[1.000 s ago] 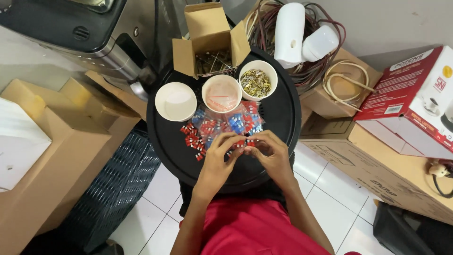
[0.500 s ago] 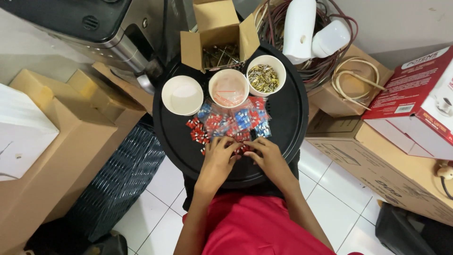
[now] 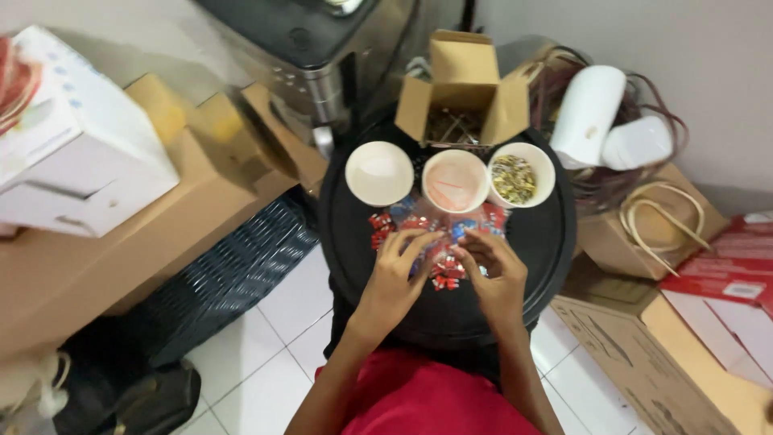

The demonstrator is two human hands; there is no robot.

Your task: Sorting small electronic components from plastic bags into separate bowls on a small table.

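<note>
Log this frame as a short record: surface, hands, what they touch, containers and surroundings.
surface: round black tray
left hand: fingers on the pile of small red and blue pieces
right hand: fingers on the same pile, close to the left hand
grasp: too small to tell whether either hand pinches a piece
containers: empty paper cup; middle cup, pinkish inside; cup of small metallic bits
behind the cups: open cardboard box
floor: white tiles

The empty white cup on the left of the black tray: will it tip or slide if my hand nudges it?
The empty white cup looks like thin paper with nothing inside, so probably very light. It stands upright on the smooth black tray, so a nudge would likely slide it; a push near the rim might tip it.
</note>
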